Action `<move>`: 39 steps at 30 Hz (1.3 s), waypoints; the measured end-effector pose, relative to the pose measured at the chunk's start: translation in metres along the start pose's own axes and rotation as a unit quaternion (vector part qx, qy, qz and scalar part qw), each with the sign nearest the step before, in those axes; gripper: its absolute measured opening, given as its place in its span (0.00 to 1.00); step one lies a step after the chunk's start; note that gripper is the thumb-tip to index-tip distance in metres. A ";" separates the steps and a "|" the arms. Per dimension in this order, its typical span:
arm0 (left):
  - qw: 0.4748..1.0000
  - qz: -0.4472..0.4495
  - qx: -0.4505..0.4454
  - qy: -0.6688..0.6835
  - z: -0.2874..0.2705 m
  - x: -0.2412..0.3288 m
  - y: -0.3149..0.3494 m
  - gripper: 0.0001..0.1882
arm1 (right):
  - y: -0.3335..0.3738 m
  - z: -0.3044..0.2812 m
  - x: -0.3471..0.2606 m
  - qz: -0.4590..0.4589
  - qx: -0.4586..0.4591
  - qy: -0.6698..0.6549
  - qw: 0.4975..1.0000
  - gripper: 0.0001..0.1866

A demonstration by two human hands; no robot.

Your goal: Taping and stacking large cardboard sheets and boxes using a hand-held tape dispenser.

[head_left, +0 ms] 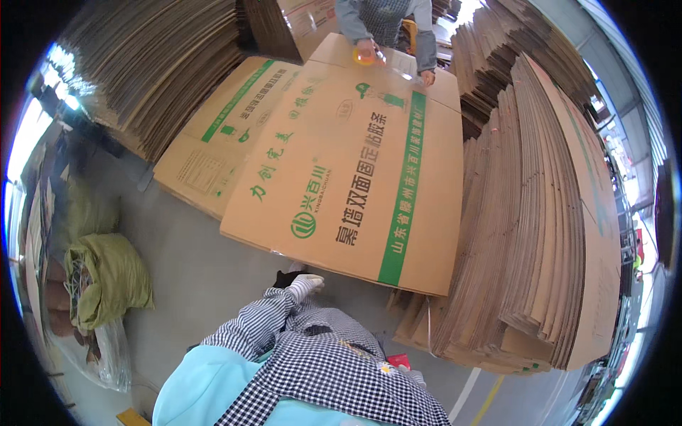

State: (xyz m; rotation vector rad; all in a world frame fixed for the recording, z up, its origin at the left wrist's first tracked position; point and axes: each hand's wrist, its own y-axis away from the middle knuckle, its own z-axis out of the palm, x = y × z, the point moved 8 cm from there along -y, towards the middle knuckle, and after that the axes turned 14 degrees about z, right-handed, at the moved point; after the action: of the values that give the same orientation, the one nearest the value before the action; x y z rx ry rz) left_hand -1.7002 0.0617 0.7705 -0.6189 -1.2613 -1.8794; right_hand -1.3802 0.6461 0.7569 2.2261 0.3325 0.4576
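Observation:
My left hand (308,284), in a pale glove, is closed just below the near edge of a large flat cardboard carton (284,220) with green and dark print. Beside its fingers is a black thing (288,277) whose kind I cannot make out. Low by my checked apron (355,383), my right hand (413,376) is mostly hidden, and its fingers do not show. A small red item (399,361) is near it. Across the carton, a co-worker's hand (366,48) holds a yellowish tape roll (364,57); their other hand (427,77) touches the far edge.
Under the carton's left side is another printed flat carton (206,142). Tall stacks of folded cardboard (163,64) rise at the far left, with more cardboard stacks (526,213) along the right. A green woven sack (114,277) sits on the grey floor at left.

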 end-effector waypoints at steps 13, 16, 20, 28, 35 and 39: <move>0.872 0.139 -0.102 -0.458 0.047 0.044 0.026 0.20 | 0.088 0.035 0.024 0.077 -0.056 -0.046 0.994 0.45; 0.809 0.259 -0.122 -0.514 0.070 0.062 0.017 0.20 | 0.073 0.032 0.032 0.036 -0.007 0.087 0.996 0.44; 0.787 0.183 -0.133 -0.574 0.064 0.069 0.031 0.25 | 0.096 0.026 0.010 0.109 -0.039 0.014 0.993 0.42; 0.557 0.305 0.005 -0.773 0.083 0.074 0.018 0.30 | -0.005 0.006 0.001 -0.002 -0.021 0.063 0.998 0.40; 0.573 0.295 0.087 -0.759 0.065 0.087 -0.025 0.32 | 0.004 -0.053 -0.105 -0.046 -0.007 0.091 0.995 0.38; 0.539 0.352 0.069 -0.762 0.087 0.108 -0.020 0.31 | -0.005 -0.067 -0.135 -0.064 -0.009 0.102 0.993 0.37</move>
State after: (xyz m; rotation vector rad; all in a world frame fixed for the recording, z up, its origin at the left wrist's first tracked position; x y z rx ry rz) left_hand -1.7815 0.1104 0.8737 -2.4763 -1.5533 -0.1236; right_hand -1.5305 0.6430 0.7638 2.1295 0.5726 0.6164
